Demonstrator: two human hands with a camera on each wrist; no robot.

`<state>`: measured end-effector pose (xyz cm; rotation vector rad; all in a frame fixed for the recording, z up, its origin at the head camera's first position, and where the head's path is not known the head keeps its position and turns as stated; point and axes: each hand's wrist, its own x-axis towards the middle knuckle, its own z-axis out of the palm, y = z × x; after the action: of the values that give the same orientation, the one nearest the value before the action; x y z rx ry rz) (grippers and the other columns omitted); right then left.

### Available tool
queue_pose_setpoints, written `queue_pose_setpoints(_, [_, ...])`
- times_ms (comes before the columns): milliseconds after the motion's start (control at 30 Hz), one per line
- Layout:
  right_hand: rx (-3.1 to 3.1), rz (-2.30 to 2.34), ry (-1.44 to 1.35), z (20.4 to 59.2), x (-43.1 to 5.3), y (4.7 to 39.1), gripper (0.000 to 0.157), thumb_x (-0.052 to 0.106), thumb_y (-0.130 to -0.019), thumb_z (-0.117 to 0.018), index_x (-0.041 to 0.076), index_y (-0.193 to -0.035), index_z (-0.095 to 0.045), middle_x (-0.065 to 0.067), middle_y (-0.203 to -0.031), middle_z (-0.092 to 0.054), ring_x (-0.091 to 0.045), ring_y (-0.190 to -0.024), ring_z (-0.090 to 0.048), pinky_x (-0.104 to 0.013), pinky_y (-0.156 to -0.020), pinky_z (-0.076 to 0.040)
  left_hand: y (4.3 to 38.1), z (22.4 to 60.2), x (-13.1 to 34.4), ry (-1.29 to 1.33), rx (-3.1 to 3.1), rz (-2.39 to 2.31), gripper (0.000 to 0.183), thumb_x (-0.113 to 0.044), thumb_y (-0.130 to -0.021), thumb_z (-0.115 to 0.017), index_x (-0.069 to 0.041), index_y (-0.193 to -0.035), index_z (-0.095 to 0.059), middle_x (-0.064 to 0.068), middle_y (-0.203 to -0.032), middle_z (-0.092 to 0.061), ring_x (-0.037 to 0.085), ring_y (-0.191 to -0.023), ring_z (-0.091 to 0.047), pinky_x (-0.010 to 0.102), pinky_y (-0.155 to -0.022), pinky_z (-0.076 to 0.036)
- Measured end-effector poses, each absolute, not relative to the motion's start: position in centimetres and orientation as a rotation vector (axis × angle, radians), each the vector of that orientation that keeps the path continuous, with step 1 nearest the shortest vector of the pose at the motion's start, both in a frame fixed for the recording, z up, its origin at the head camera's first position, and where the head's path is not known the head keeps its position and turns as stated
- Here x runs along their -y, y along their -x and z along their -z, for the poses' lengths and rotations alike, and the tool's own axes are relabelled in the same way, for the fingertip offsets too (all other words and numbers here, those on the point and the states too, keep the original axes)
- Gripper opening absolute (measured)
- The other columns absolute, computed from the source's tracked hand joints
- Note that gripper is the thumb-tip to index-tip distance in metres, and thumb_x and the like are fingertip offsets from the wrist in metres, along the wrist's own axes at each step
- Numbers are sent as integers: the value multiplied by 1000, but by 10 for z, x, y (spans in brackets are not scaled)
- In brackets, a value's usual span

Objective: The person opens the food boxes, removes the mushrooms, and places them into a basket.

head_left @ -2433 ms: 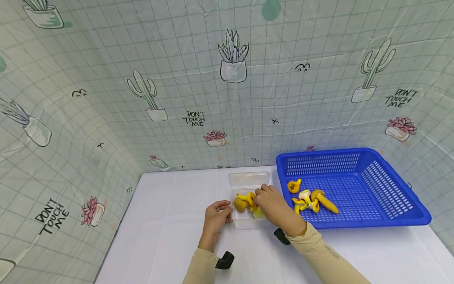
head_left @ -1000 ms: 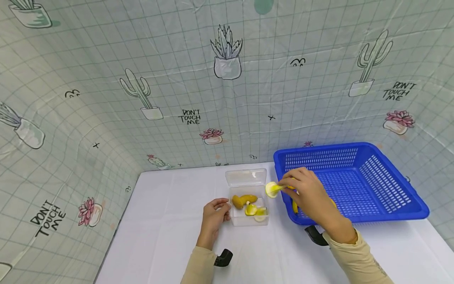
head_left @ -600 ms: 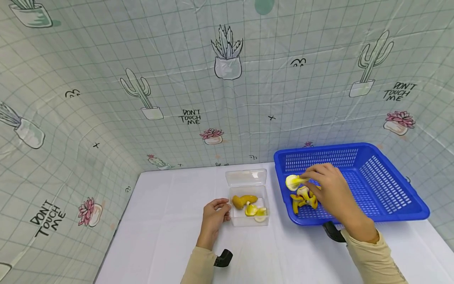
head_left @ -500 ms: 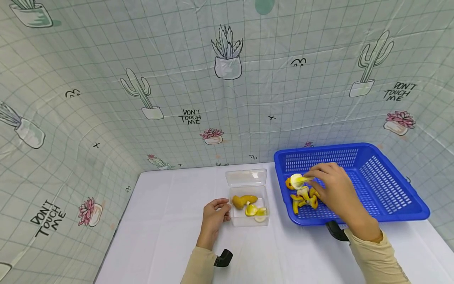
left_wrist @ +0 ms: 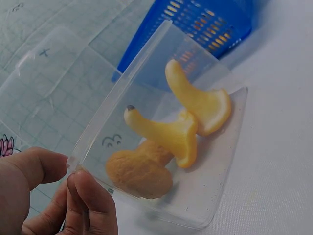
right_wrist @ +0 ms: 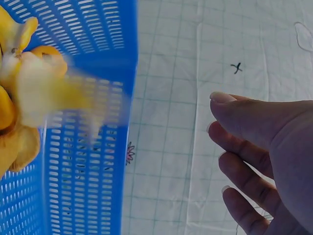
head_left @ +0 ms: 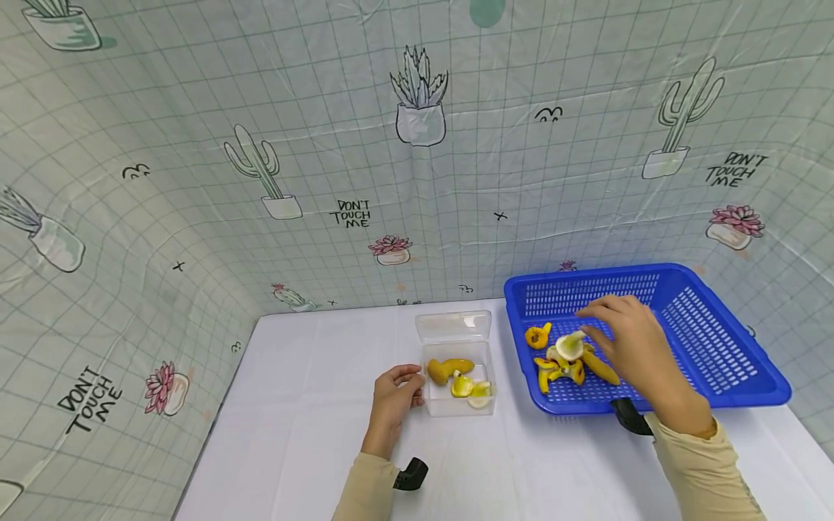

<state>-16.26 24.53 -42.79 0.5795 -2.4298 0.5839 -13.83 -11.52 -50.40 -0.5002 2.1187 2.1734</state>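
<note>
My left hand pinches the rim of a clear plastic box at its left corner, close to the hinge in the left wrist view. Inside lie a brown-capped mushroom and two yellow mushrooms. Over the blue basket, my right hand has its fingers parted and holds nothing. A pale yellow mushroom is just off its fingertips, above the pile; it is motion-blurred in the right wrist view. Beneath it in the basket are several yellow mushrooms, one ring-like yellow mushroom apart from them.
The box's hinged lid stands raised at the back. A white cloth covers the table, and a printed grid curtain rises behind and at the sides. The basket stands right of the box.
My right hand has lifted a yellow mushroom out of the box, carried it right over the basket and let it go. The left hand has stayed at the box.
</note>
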Motion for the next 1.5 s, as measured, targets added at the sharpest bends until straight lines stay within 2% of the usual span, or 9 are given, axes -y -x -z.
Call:
queue_pose_setpoints(467, [2476,-599,-617,427,-229,157,28,-7,-76,-89,2,-101,-79,-14,-103,-73,-39,-96,-61,-57,-79,-49,137,503,116,488,-2112,-2174,26,4,-93,-68,11,-118,-68,3,-89,-62,11,-67,-58,17,-55,-54])
queue_pose_setpoints(667, [2399,-605,-756,428,-204,154,28,-8,-74,-90,3,-98,-79,-11,-99,-73,-35,-93,-64,-54,-78,-52,137,503,117,491,-2111,-2170,26,3,-93,-68,11,-119,-68,3,-90,-62,11,-67,-58,18,-55,-54])
queue_pose_setpoints(867, [2413,-599,-849,433,-173,150,29,-7,-74,-91,5,-98,-80,-8,-101,-75,-31,-97,-66,-52,-84,-56,137,504,117,481,-2105,-2172,27,4,-93,-68,11,-119,-67,4,-89,-61,11,-67,-58,18,-56,-55])
queue_pose_setpoints(1000, [2417,-606,-914,437,-155,148,30,-6,-75,-91,8,-99,-79,-6,-101,-74,-29,-98,-66,-50,-86,-57,137,503,117,475,-2105,-2173,27,4,-93,-68,11,-119,-67,4,-90,-62,11,-68,-58,18,-56,-55])
queue_pose_setpoints(1267, [2466,-603,-1004,446,-123,150,26,0,-80,-90,10,-101,-79,-2,-100,-72,-24,-96,-64,-42,-82,-55,137,503,117,479,-2095,-2176,26,4,-92,-68,11,-118,-68,4,-90,-61,11,-68,-58,17,-56,-54])
queue_pose_setpoints(1500, [2536,-577,-1057,452,-101,154,25,2,-78,-92,10,-98,-80,0,-97,-72,-21,-94,-65,-42,-87,-55,138,503,117,473,-2084,-2190,27,4,-93,-68,12,-119,-67,3,-89,-60,10,-67,-58,17,-55,-54])
